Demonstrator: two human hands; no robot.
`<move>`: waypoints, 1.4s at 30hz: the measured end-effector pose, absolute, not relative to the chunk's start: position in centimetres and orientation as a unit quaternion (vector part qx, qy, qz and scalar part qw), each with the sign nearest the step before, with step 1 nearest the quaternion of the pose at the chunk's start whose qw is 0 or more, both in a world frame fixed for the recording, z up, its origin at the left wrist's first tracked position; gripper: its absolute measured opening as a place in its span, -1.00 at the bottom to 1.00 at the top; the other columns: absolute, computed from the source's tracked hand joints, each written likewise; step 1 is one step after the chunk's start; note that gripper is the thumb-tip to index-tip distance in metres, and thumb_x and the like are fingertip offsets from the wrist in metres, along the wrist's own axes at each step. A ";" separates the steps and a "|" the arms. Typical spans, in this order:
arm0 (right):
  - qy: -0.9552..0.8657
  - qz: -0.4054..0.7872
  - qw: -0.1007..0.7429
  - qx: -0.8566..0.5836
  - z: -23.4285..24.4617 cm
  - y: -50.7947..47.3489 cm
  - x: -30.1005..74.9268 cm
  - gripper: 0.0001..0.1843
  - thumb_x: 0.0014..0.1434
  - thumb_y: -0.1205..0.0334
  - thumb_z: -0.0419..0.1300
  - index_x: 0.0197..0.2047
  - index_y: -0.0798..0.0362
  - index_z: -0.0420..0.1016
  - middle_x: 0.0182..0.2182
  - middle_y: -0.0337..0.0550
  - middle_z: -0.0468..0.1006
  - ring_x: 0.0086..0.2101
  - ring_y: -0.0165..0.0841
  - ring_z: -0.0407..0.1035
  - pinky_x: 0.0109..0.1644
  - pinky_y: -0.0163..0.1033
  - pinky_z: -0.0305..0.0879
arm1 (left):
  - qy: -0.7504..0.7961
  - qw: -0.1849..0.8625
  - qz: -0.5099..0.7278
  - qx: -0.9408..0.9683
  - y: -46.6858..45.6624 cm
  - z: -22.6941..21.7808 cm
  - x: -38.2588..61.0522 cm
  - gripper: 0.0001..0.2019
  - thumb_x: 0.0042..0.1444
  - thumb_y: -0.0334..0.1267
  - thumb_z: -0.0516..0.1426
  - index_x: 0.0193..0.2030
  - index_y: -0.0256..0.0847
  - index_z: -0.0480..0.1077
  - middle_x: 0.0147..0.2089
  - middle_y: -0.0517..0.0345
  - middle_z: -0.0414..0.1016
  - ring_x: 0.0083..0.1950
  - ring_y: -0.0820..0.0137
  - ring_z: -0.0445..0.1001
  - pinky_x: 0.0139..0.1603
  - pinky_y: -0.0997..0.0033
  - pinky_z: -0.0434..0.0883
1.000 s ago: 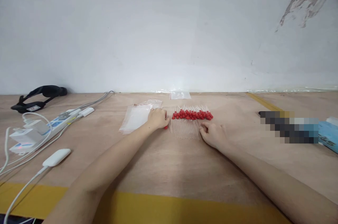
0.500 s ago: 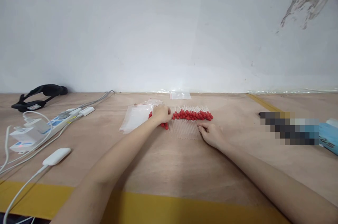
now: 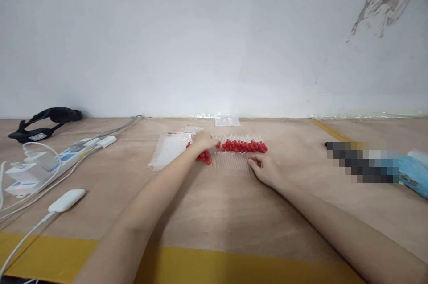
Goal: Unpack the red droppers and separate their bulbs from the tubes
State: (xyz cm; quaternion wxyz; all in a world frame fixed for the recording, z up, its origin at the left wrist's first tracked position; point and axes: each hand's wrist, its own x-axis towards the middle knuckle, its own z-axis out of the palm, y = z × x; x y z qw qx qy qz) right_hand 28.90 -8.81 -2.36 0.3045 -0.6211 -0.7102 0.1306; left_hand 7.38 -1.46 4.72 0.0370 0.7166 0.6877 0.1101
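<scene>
No text reads for certain. At 3 o'clock, the blue packet (image 3: 416,172) bears large dark characters (image 3: 411,180), perhaps ending in "S". At 9 o'clock, the black strap (image 3: 63,115) carries 1 white label (image 3: 39,136), too small to read.

I see matt wood grain on the table (image 3: 214,212), glossy see-through tubes (image 3: 230,164), shiny plastic bags (image 3: 165,152), and a dull wall (image 3: 167,43), rough in one patch.

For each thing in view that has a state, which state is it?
Left hand, grip hidden
Right hand, fingers curled, grip unclear
Red-tipped sticks, lying grouped
Clear slender pieces, lying side by side
Plastic bags, lying flat
Power strip, plugs inserted
White device, cable attached
</scene>
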 end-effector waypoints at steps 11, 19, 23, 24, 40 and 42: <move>-0.725 0.002 0.479 -0.495 -2.4 -9.2 29.0 -0.61 0.10 0.09 0.03 -0.05 0.11 0.35 -0.21 0.00 0.37 -0.20 -0.29 0.27 -0.18 -0.19 0.22 | 0.530 0.028 0.287 0.797 -10.5 3.4 3.2 -0.93 -0.05 -0.33 0.02 -0.44 -0.21 0.31 -0.42 0.16 0.45 -0.39 0.41 0.41 -0.34 0.45 0.33; -0.880 -0.127 0.334 -0.312 -1.1 -11.5 27.7 -0.64 0.11 0.06 0.07 -0.03 -0.04 0.37 -0.12 -0.09 0.43 -0.04 -0.24 0.19 0.04 -0.03 -0.04 | 0.385 0.025 0.346 0.855 -13.0 -1.6 3.8 -0.94 0.00 -0.38 0.00 -0.36 -0.21 0.26 -0.39 0.16 0.37 -0.41 0.47 0.35 -0.37 0.48 0.32; -0.893 -0.130 0.315 -0.295 -1.7 -11.6 27.0 -0.75 0.16 0.14 0.02 -0.15 -0.03 0.44 -0.42 -0.19 0.47 -0.25 -0.36 0.26 0.01 -0.07 -0.08 | 0.355 0.031 0.367 0.859 -13.1 -1.8 4.3 -0.91 0.04 -0.36 -0.01 -0.30 -0.22 0.28 -0.32 0.11 0.39 -0.30 0.43 0.38 -0.26 0.44 0.34; -0.893 -0.127 0.316 -0.295 -1.8 -11.6 26.8 -0.77 0.18 0.16 0.01 -0.18 -0.02 0.45 -0.47 -0.22 0.46 -0.30 -0.38 0.26 0.00 -0.09 -0.08 | 0.347 0.031 0.367 0.863 -13.1 -1.7 4.4 -0.88 0.04 -0.34 0.00 -0.26 -0.23 0.29 -0.28 0.09 0.39 -0.26 0.42 0.38 -0.23 0.43 0.34; -0.900 -0.133 0.349 -0.225 -1.7 -13.1 26.1 -0.77 0.19 0.27 -0.02 -0.37 0.07 0.44 -0.63 -0.27 0.30 -0.45 -0.44 0.11 -0.17 -0.20 -0.05 | 0.284 -0.031 0.244 0.927 -13.3 -0.8 4.7 -0.71 0.21 -0.20 -0.09 -0.33 -0.26 0.39 -0.45 0.10 0.32 -0.35 0.41 0.26 -0.26 0.38 0.22; -0.900 -0.153 0.345 -0.218 -1.6 -13.2 26.2 -0.78 0.18 0.29 -0.02 -0.37 0.07 0.43 -0.63 -0.26 0.30 -0.46 -0.44 0.11 -0.17 -0.19 -0.03 | 0.279 -0.024 0.243 0.929 -13.3 -0.7 4.7 -0.72 0.21 -0.21 -0.09 -0.32 -0.27 0.39 -0.45 0.10 0.32 -0.35 0.41 0.26 -0.25 0.38 0.22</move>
